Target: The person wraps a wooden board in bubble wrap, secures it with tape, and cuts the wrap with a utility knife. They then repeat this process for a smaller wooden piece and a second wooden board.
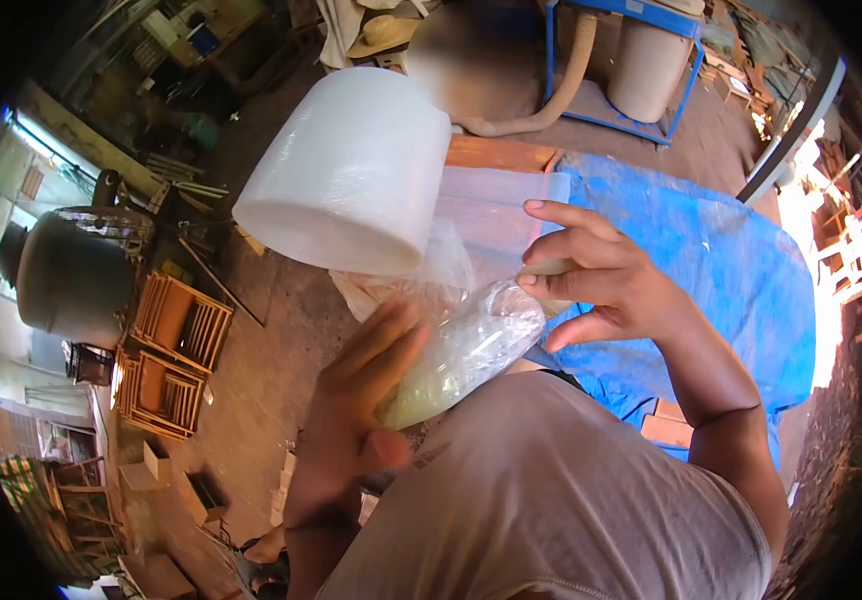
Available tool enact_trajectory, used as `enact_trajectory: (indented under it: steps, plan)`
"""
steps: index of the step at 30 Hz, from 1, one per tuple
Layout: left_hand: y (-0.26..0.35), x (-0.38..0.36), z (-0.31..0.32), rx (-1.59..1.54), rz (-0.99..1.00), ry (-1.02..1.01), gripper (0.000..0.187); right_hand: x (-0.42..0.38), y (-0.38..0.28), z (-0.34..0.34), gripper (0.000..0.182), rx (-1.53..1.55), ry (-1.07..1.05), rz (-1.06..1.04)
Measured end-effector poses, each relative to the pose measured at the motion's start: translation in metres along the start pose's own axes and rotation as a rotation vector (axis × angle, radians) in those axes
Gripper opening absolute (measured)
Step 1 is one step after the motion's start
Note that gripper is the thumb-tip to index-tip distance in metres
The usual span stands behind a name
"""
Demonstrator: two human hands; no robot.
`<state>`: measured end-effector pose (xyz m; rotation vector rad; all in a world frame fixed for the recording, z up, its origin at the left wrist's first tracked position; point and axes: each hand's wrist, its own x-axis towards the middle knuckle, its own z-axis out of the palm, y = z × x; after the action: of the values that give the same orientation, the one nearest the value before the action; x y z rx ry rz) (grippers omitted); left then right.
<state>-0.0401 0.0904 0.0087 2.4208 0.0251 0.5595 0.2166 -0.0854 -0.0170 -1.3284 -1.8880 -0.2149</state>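
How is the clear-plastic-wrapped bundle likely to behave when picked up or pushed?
The wrapped bundle may feel slippery, since its surface shines with glare. Its rounded, elongated shape suggests it could roll if pushed. Wrinkles in the covering hint that the outside may give a little; its weight I cannot tell.

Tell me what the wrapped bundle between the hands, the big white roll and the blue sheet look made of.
Wrapped bundle: clear, glossy plastic film outside, judging by bright, creased highlights; what lies inside is unclear. White roll: probably plastic or foam sheeting, smooth, with a streaky sheen. Blue sheet: likely plastic tarpaulin, wrinkled and scuffed, with a dull shine.
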Motion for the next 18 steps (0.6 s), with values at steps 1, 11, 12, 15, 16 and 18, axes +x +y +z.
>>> enact_trajectory:
  steps: [1,11,12,15,16,18]
  plan:
    - [0.007,0.003,-0.007,0.097,-0.020,-0.042,0.102,0.001,0.000,0.001,0.048,-0.002,0.001,-0.012]
    - [0.028,0.027,0.001,0.528,0.289,-0.457,0.104,-0.010,0.006,0.008,0.043,0.064,0.090,-0.108]
    - [0.032,0.027,0.000,0.586,0.315,-0.483,0.105,-0.012,0.006,0.008,0.043,0.079,0.103,-0.134]
    - [0.032,0.030,-0.009,0.654,0.413,-0.502,0.110,-0.016,0.008,0.020,0.043,0.076,0.163,-0.146]
    - [0.033,0.038,-0.011,0.632,0.486,-0.502,0.110,-0.017,0.010,0.024,0.043,0.100,0.182,-0.155]
    - [0.035,0.051,-0.014,0.479,0.395,-0.651,0.109,-0.019,0.012,0.030,0.044,0.060,0.184,-0.140]
